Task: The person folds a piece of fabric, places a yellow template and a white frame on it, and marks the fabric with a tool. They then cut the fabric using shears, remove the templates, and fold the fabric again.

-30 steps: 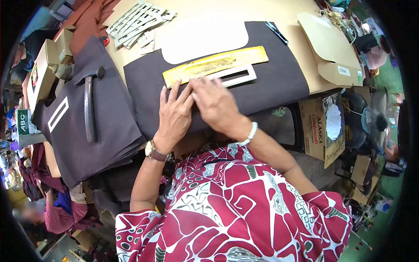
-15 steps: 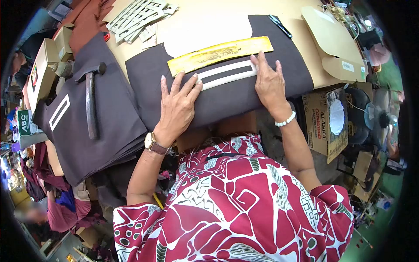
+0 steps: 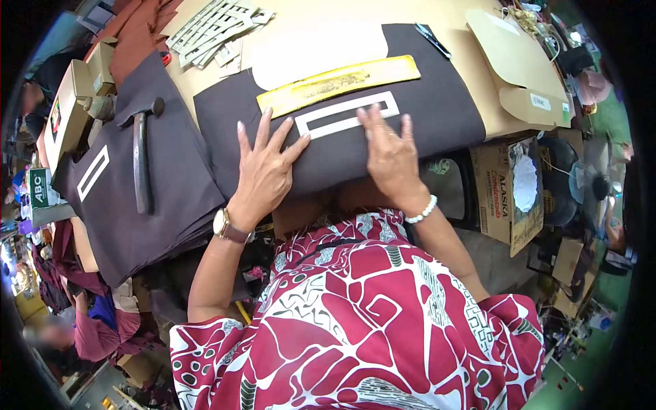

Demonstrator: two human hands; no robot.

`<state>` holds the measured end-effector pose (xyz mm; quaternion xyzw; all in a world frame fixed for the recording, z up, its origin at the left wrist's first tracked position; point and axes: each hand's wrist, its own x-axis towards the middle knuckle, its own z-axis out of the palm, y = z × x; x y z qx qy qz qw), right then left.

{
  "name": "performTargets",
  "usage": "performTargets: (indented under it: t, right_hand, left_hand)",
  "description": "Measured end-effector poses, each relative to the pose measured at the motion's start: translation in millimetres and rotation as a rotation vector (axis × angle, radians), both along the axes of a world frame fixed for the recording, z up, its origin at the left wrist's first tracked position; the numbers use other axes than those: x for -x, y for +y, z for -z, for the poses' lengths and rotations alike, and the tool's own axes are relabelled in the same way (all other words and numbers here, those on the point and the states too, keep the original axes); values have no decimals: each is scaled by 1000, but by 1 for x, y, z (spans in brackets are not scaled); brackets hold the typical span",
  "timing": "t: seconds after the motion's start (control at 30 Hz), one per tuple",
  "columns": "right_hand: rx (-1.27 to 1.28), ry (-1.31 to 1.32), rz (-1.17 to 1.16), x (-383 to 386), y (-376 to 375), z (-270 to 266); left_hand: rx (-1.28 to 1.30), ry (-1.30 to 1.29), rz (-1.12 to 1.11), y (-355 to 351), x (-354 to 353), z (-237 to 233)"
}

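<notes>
A white rectangular frame (image 3: 335,127) lies on a dark fabric piece (image 3: 437,102), just below a yellow strip (image 3: 338,85). My left hand (image 3: 263,171) rests with spread fingers on the fabric at the frame's left end, its fingertips near the strip and the frame's corner. Over the frame's right part is my right hand (image 3: 393,160), fingers apart and holding nothing, its fingertips at the lower edge of the frame.
A hammer (image 3: 141,157) lies on a dark fabric stack (image 3: 171,205) at the left, beside a second white frame (image 3: 93,173). Pale slotted pieces (image 3: 215,34) sit at the top. Scissors (image 3: 432,41) and a cardboard piece (image 3: 512,61) are at the right.
My right hand has moved left and down from the frame's right end, uncovering that end. My left hand has shifted slightly left.
</notes>
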<state>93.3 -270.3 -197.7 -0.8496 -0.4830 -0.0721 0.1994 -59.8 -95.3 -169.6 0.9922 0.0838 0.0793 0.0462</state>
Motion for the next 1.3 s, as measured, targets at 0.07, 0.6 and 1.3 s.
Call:
performTargets:
  t: [0.07,0.6,1.3]
  right_hand:
    - [-20,-34,43,-21,-16,2]
    - [225,62,-219,-119,112,-25]
    - [1,-484,363,-285,-22,26]
  left_hand:
    - [-13,1,-35,-3,6,-1]
    - [120,-131,-464,-25,17,21]
    - [85,-191,-466,-19,21,26]
